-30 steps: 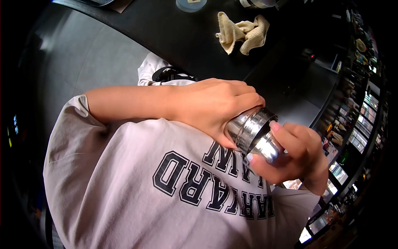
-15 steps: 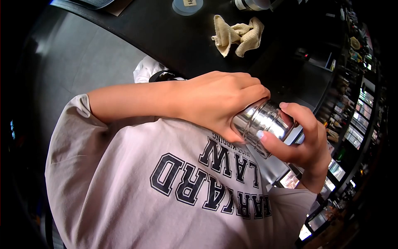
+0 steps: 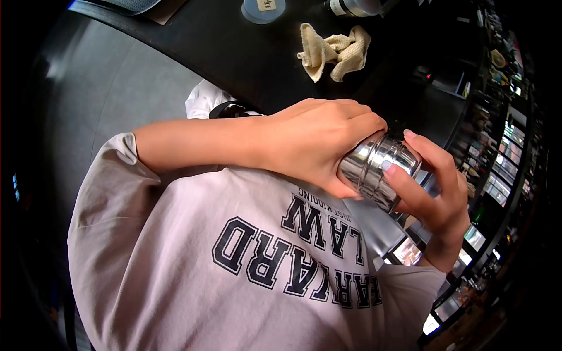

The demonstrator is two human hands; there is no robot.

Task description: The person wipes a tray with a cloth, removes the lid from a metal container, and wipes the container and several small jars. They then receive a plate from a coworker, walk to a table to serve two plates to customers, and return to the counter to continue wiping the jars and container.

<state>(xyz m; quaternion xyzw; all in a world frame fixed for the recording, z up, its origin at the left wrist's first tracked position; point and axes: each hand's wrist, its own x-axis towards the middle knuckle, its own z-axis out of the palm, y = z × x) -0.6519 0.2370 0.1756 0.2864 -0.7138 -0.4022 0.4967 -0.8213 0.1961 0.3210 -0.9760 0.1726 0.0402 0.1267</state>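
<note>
A shiny metal cylinder with ridged bands (image 3: 374, 167) is held tilted between both hands in front of the chest. My left hand (image 3: 322, 137) reaches across from the left and wraps round the cylinder's near-left end, its fingertips hidden behind it. From the right, my right hand (image 3: 436, 187) grips the other end, with the thumb on the near side and a fingertip at the upper rim. Beyond the hands, a crumpled beige cloth (image 3: 336, 51) lies on the black tabletop (image 3: 234, 52).
A round translucent blue container with a label (image 3: 263, 10) stands at the table's far side. Right of it lies a labelled jar or bottle (image 3: 351, 7). A dark mesh tray edge (image 3: 132, 4) shows at upper left. Cluttered shelves (image 3: 497, 134) run down the right.
Both hands and the metal cylinder have shifted slightly right. The right index fingertip has moved a little up and right, and the thumb has moved up along the cylinder.
</note>
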